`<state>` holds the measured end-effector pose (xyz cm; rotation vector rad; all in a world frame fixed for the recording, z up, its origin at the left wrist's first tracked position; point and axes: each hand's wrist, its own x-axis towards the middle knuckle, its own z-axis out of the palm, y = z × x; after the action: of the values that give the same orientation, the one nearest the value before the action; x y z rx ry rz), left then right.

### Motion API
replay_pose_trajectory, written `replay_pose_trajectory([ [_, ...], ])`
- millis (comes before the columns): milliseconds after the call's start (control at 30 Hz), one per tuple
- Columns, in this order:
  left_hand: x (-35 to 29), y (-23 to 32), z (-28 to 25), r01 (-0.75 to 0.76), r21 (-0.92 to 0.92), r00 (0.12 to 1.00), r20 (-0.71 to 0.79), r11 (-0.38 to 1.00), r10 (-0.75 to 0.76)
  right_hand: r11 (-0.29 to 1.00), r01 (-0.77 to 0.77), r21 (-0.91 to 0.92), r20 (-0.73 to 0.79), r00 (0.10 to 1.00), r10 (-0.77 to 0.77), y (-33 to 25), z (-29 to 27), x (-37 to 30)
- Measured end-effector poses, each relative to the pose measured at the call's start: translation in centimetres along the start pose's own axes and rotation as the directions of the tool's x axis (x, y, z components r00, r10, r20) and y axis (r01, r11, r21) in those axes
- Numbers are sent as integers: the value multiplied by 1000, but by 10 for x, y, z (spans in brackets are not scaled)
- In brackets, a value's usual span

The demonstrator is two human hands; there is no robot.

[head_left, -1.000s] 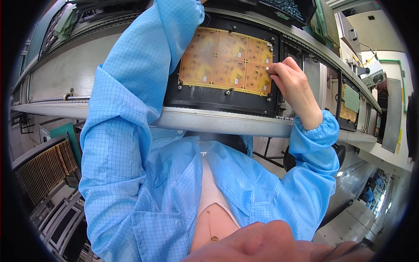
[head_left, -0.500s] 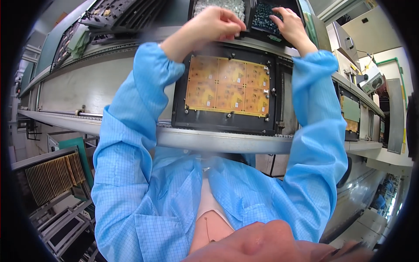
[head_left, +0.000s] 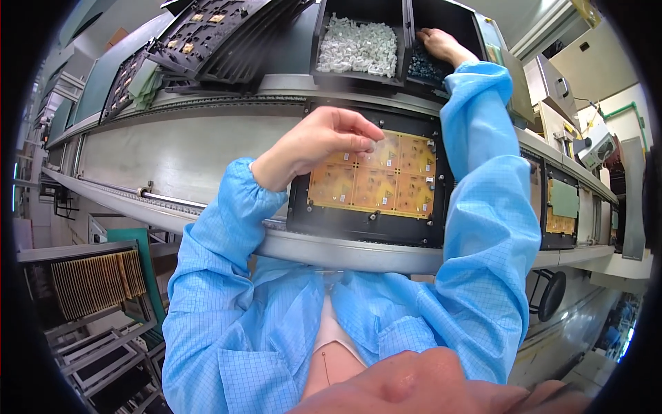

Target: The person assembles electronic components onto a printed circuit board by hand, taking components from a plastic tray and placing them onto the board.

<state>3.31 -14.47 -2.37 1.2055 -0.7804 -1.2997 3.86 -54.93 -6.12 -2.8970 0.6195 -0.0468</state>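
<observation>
A yellow circuit board panel (head_left: 396, 186) lies in a black carrier frame (head_left: 365, 226) on the conveyor line in front of me. My left hand (head_left: 314, 146) hovers over the panel's upper left part, fingertips pinched on a small pale part. My right hand (head_left: 441, 43) reaches up into a black bin of small dark blue parts (head_left: 422, 69), fingers down among them; what they grip is hidden. Beside that bin sits a bin of white plastic parts (head_left: 355, 45). Both sleeves are light blue.
The metal conveyor rail (head_left: 172, 201) runs left to right at chest height. Black component trays (head_left: 207, 27) lie on the shelf at upper left. Another carrier with a green board (head_left: 564, 200) waits at the right. A rack of boards (head_left: 96, 279) stands lower left, a stool (head_left: 552, 293) lower right.
My left hand came down from the upper bins to the yellow panel, pinching a small part. My right hand shifted from the panel's edge up into the dark parts bin and stays there.
</observation>
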Motion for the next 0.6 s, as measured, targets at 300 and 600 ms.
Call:
replay_pose_trajectory([
  [300, 3, -4, -1, -43, -5, 998, -35, 999, 42, 986, 144, 81, 87, 985, -151, -48, -44, -83],
  [600, 15, -2, 9, -63, 243, 992, -94, 968, 89, 963, 244, -113, -247, 932, -265, -58, -35, -112],
])
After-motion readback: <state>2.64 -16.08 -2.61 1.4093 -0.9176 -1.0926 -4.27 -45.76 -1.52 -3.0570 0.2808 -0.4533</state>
